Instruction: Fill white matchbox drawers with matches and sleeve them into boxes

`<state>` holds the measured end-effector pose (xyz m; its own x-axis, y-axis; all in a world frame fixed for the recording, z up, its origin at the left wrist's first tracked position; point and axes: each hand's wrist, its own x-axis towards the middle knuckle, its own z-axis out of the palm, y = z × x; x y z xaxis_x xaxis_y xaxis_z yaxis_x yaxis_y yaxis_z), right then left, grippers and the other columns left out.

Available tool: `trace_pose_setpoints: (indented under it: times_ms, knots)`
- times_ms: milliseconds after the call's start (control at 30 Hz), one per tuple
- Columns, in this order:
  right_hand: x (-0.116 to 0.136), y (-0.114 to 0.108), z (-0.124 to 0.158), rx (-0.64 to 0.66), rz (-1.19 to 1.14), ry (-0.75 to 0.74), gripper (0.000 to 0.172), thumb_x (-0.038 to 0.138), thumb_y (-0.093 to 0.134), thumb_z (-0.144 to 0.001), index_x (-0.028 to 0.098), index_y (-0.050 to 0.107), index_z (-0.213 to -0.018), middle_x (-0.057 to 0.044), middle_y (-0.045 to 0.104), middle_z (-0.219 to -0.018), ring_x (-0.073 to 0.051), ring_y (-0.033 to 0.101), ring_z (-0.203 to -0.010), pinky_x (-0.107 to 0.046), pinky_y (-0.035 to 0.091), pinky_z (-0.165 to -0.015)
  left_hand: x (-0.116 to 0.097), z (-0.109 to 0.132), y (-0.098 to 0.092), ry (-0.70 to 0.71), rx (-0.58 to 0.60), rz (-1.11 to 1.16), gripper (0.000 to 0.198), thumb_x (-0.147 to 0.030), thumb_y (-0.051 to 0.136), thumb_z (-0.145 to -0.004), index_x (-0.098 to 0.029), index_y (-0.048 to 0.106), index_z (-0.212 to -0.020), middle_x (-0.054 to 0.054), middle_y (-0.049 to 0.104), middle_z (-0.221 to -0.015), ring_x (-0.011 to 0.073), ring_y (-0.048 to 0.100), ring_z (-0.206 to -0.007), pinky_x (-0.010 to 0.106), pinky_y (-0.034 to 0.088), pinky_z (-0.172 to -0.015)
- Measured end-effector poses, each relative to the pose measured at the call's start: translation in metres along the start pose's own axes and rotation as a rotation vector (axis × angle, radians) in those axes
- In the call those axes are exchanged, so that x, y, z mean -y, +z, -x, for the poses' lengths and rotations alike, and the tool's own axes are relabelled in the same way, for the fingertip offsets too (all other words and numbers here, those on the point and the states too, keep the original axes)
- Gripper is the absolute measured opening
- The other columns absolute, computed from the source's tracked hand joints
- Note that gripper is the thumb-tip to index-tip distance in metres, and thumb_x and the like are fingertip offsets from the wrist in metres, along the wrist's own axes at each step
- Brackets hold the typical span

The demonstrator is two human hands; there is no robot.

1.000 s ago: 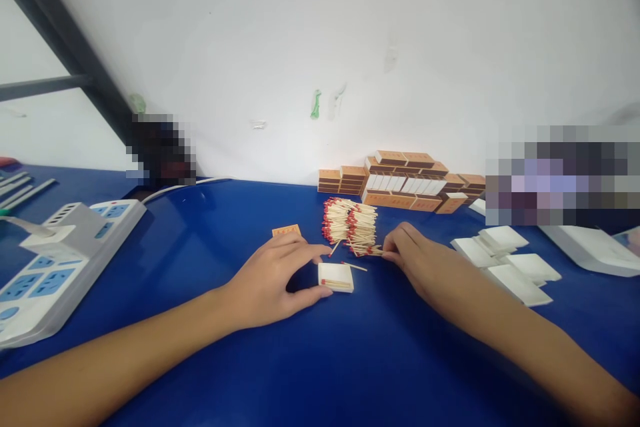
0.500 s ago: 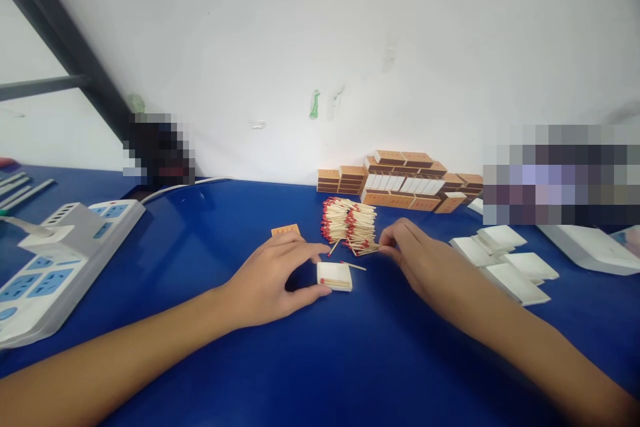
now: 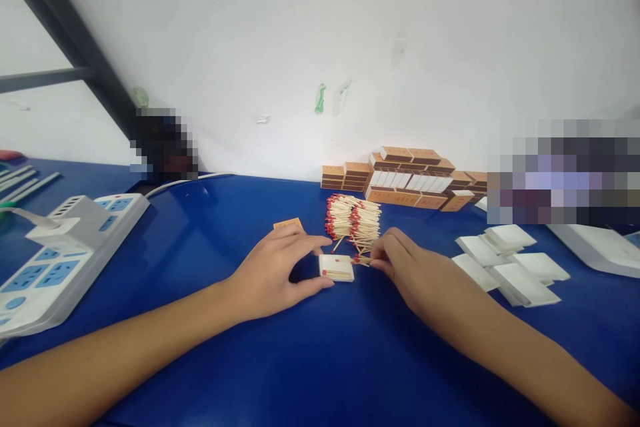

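Observation:
A small white matchbox tray (image 3: 337,267) with a few matches in it lies on the blue table (image 3: 210,233). My left hand (image 3: 273,273) grips its left side between thumb and forefinger. My right hand (image 3: 407,267) pinches a few matches (image 3: 363,259) just right of the tray. Behind them lies a pile of red-tipped matches (image 3: 353,220). An orange matchbox sleeve (image 3: 288,223) lies flat beyond my left hand.
Stacked orange and white matchboxes (image 3: 406,178) line the wall. Several white trays (image 3: 510,261) lie at the right, with a white flat box (image 3: 595,247) beyond them. A white and blue power strip (image 3: 55,260) sits at the left. Pixelated patches hide things at both sides.
My right hand has drawn a few matches from the pile's edge leftward to the tray's right side. My left hand has stayed on the tray.

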<state>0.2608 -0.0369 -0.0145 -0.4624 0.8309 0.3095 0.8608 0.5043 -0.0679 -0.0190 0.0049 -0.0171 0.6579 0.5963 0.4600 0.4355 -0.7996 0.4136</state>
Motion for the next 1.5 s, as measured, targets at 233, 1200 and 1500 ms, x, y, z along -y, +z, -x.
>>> trace_pose_setpoints:
  times_ms: [233, 1200, 1500]
  knots:
    - [0.022, 0.003, -0.001, -0.048, 0.13, -0.097, 0.028, 0.024, 0.035, -0.113, 0.02, 0.054, -0.093, -0.003, 0.063, -0.086, -0.013, 0.056, -0.053, -0.028, 0.03, -0.046, -0.005, 0.0, 0.003, 0.033, -0.002, -0.001, 0.05, -0.044, 0.076, -0.095, -0.02, 0.061, -0.136, 0.006, 0.077, -0.111, 0.0245, 0.07, -0.107, 0.043, 0.058, -0.097]
    - [0.027, -0.009, 0.0, 0.019, -0.115, -0.095, 0.014, 0.019, 0.056, -0.104, 0.023, 0.053, -0.09, 0.001, 0.069, -0.082, -0.017, 0.065, -0.063, -0.03, 0.043, -0.056, -0.006, 0.001, 0.003, 0.082, 0.021, -0.004, 0.052, -0.048, 0.074, -0.096, -0.016, 0.064, -0.135, 0.009, 0.073, -0.108, 0.0234, 0.067, -0.104, 0.039, 0.059, -0.094]
    - [0.025, -0.005, -0.002, 0.062, -0.269, -0.113, 0.014, 0.025, 0.056, -0.106, 0.022, 0.06, -0.093, 0.0, 0.071, -0.086, -0.017, 0.069, -0.07, -0.029, 0.048, -0.061, -0.006, 0.003, 0.003, 0.102, 0.012, 0.016, 0.051, -0.047, 0.075, -0.096, -0.018, 0.062, -0.136, 0.009, 0.073, -0.11, 0.0235, 0.067, -0.105, 0.039, 0.059, -0.094]
